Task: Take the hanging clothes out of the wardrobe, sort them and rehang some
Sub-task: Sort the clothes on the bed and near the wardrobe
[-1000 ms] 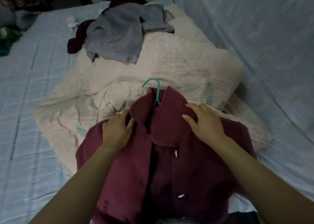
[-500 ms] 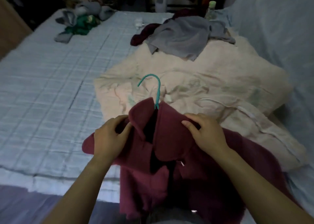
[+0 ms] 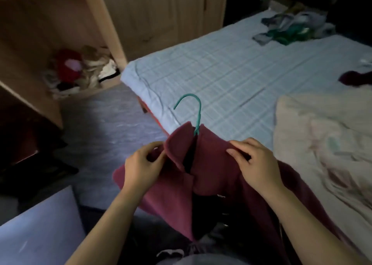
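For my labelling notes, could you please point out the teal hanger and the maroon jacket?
teal hanger (image 3: 199, 115), head view, on the hook's stem.
maroon jacket (image 3: 213, 154), head view, on the collar.

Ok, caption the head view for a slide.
Left hand and right hand grip a maroon jacket on a green hanger beside the bed, wardrobe nearby.

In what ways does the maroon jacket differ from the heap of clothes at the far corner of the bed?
The maroon jacket is on a teal hanger, gripped by the left hand and right hand; the heap lies crumpled on the bed, untouched. The jacket is one colour; the heap mixes green and grey. Both are outside the wardrobe.
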